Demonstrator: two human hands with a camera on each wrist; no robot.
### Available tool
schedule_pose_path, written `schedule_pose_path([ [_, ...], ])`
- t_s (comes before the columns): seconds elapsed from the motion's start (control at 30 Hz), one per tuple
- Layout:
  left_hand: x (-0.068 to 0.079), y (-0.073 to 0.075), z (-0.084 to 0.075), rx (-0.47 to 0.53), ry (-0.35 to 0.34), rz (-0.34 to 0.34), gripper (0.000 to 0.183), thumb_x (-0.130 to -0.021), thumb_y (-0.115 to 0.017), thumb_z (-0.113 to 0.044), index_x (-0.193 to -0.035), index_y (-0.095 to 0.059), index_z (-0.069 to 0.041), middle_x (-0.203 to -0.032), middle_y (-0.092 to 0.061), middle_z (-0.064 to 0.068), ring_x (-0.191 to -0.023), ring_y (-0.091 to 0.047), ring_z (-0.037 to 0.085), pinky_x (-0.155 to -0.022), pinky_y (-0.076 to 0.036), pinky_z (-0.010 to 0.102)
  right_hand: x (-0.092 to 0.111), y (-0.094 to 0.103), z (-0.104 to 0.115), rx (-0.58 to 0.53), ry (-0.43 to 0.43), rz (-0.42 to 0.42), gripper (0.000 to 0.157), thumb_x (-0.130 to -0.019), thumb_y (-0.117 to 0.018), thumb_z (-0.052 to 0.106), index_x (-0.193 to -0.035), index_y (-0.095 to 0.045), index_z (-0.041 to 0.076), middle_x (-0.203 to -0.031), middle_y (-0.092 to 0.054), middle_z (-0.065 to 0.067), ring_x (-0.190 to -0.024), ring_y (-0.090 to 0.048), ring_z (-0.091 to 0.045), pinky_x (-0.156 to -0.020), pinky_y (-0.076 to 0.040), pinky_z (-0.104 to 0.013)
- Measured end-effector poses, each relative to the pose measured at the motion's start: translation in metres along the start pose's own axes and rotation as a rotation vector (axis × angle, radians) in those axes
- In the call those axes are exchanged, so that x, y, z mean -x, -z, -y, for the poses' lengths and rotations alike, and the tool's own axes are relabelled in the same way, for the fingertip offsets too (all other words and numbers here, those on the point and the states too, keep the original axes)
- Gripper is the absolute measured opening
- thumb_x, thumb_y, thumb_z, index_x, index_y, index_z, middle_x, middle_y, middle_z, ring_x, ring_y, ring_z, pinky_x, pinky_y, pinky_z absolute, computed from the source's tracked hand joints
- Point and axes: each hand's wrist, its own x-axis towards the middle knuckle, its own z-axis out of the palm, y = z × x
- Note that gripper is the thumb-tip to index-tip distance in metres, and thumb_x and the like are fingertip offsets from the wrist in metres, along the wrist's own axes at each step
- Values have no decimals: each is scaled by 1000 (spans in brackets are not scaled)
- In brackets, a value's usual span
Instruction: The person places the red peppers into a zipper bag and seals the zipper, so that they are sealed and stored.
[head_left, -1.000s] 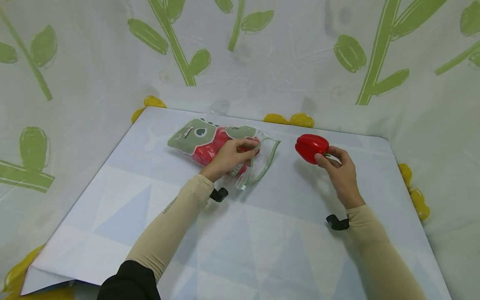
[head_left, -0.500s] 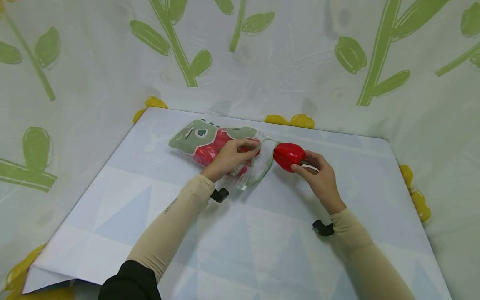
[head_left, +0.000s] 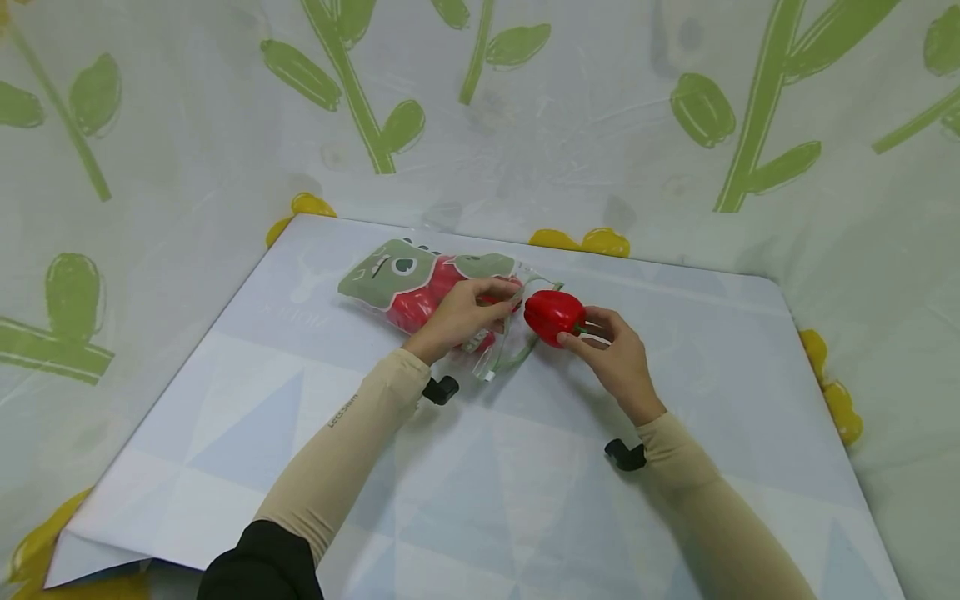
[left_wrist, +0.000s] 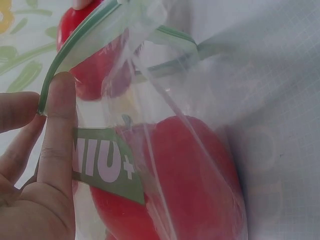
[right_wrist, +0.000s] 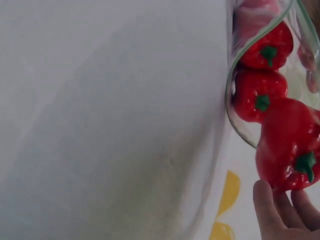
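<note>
A clear zip bag [head_left: 386, 275] with a green printed face lies towards the back of the table, with several red bell peppers inside. My left hand [head_left: 467, 315] pinches the bag's rim; in the left wrist view, the thumb and fingers [left_wrist: 59, 135] hold its green zip edge. The mouth stands open to the right. My right hand [head_left: 618, 358] grips a loose red bell pepper [head_left: 553, 317] by its stem end. That pepper is at the mouth. In the right wrist view, bagged bell peppers [right_wrist: 260, 95] show behind the held bell pepper [right_wrist: 287, 142].
The table [head_left: 480, 492] wears a pale cover with blue triangles. A white curtain [head_left: 585, 125] with green leaf prints stands behind it. Yellow flower shapes [head_left: 577, 242] show past the table's edges. Black camera mounts [head_left: 625, 456] stick out from both wrists.
My right hand has carried the bell pepper leftward, from well right of the bag to its open mouth. My left hand keeps its hold on the rim and has hardly moved.
</note>
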Motion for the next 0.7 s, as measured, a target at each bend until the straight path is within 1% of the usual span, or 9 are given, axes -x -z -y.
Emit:
schedule_pose_path([
  [0.17, 0, 1, 2, 0, -6, 3, 33, -98, -68, -18, -131, -67, -17, -123, -66, -2, -95, -68, 26, -83, -60, 33, -1, -9, -2, -1, -18, 0, 77, -80, -82, 54, -139, -55, 14, -137, -58, -3, -122, -60, -24, -99, -53, -39],
  [0.4, 0, 2, 3, 6, -21, 8, 32, -98, -68, -18, -130, -68, -18, -124, -66, -3, -100, -66, 27, -87, -59, 40, -3, -15, 0, 4, 13, -11, 73, -81, -83, 50, -137, -57, 12, -136, -59, -5, -120, -61, -26, -98, -54, -40],
  [0.57, 1, 2, 3, 10, -21, 7, 33, -98, -68, -19, -131, -68, -17, -126, -65, -2, -104, -66, 31, -85, -59, 36, -4, -19, 2, 4, 20, -27, 70, -82, -82, 49, -137, -59, 12, -134, -61, -4, -116, -62, -26, -96, -55, -40],
  [0.63, 1, 2, 3, 0, -21, 0, 32, -98, -68, -19, -131, -68, -18, -127, -65, -3, -104, -65, 29, -83, -60, 33, -5, -20, 4, 12, 18, -32, 69, -83, -81, 50, -137, -59, 13, -133, -61, -3, -114, -62, -26, -94, -56, -41],
  [0.7, 1, 2, 3, -14, -21, -8, 32, -98, -68, -19, -130, -69, -20, -129, -64, -5, -105, -64, 26, -82, -60, 32, -6, -20, 5, 21, 12, -31, 70, -83, -81, 52, -137, -59, 14, -133, -62, -2, -111, -62, -25, -89, -57, -40],
])
